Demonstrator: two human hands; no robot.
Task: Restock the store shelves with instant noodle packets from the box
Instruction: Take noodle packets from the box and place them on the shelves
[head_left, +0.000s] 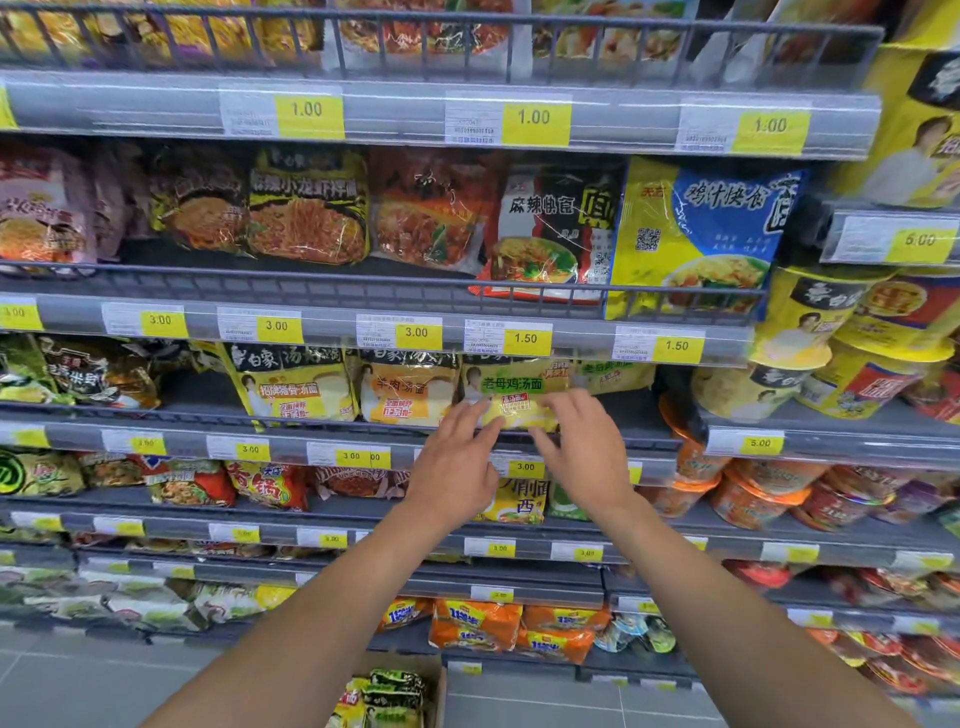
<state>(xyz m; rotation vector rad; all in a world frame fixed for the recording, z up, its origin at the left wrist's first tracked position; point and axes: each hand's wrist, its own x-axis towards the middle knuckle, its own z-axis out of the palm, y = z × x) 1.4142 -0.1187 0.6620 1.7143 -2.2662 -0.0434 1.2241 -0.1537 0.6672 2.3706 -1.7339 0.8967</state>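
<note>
Left hand (457, 467) and right hand (587, 457) are both open, near-straight fingers pressing the packet (519, 400), nothing pinched. The packet sits at the fingertips, just past the shelf edge (182, 441). Push evenly from both sides - keep it upright, label out. The box (439, 675) is low between the forearms.

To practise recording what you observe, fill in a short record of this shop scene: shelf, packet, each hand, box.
shelf: holds upright noodle packets, price tags along its front
packet: green and yellow, upright at the shelf front
left hand: fingers touch the packet's lower left
right hand: fingers rest on the packet's lower right
box: on the floor below, packets inside
</note>
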